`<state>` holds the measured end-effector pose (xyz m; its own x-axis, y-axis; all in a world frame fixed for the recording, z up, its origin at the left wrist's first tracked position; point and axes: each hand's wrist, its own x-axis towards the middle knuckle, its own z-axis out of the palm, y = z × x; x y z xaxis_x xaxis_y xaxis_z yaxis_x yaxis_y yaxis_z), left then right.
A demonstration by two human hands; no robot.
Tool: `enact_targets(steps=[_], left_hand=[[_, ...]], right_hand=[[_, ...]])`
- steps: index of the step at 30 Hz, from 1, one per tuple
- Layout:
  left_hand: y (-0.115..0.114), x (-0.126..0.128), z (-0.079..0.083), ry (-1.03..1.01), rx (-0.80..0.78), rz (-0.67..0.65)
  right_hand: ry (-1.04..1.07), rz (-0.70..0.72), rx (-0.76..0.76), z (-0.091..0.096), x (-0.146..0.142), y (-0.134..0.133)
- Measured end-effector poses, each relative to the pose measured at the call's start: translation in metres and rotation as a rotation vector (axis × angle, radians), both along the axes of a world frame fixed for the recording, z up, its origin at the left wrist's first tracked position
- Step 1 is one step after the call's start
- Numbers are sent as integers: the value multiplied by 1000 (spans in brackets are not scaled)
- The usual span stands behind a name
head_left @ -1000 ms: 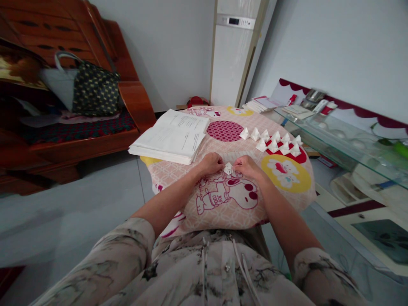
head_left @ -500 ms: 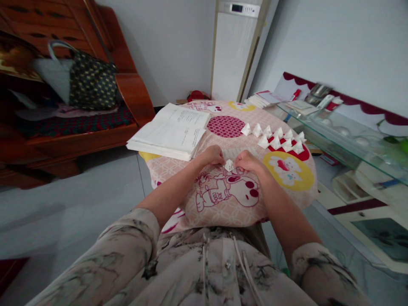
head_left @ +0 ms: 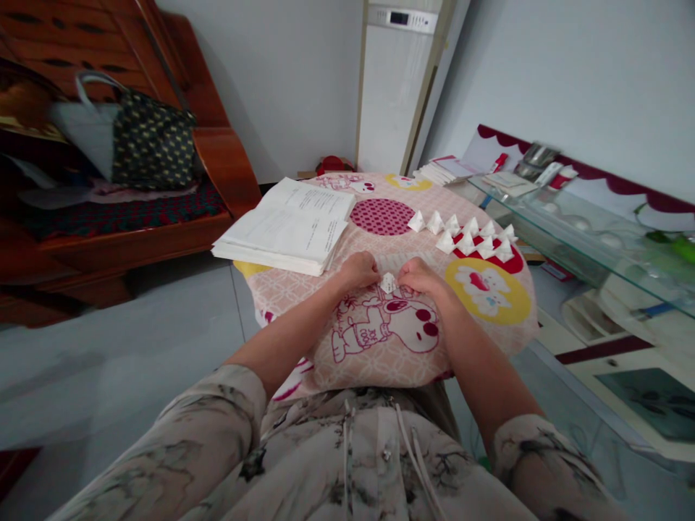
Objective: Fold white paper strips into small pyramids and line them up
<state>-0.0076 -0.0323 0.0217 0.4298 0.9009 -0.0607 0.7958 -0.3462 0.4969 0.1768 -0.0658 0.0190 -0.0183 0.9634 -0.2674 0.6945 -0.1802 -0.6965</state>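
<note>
Between my two hands is a small piece of folded white paper with print on it. My left hand pinches its left side, fingers curled in. From the other side my right hand pinches its right edge, also closed. Both hands are over the pink patterned tablecloth, just above a printed cartoon dog. To the right of the hands, several folded white paper pieces with pointed tops stand in two rows. An open stack of printed sheets or book lies to the left.
A glass shelf with metal containers runs along the right. More papers are piled at the table's far edge. A wooden bench with bags stands at the left, and a tall white appliance behind.
My hands stay closed at the folded paper, whose outline looks slightly different. The whole view has shifted a little, with things appearing slightly further left.
</note>
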Motion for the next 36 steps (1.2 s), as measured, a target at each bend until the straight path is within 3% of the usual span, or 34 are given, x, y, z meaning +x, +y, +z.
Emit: enact_targets(steps=[4,8,15,21,29,33,36], left_hand=[[3,-4,-5,-56,3,-26],[4,-16,-13,-227,-31,-183],[-1,-24,-31,-270,204,-342],[-5,-24,-31,-243,238,-361],[-6,-24,-28,-214,235,-354],[-8,-23,-25,-195,235,-342],[-10,-23,-24,-183,232,-329]], right_hand=[[-2,11,11,1,1,-3],[123,17,32,-2,9,-10],[332,36,31,-7,19,-18],[347,-37,117,-15,15,-19],[389,-66,90,-19,15,-19],[283,-50,104,-16,13,-22],[114,57,190,-11,11,-26]])
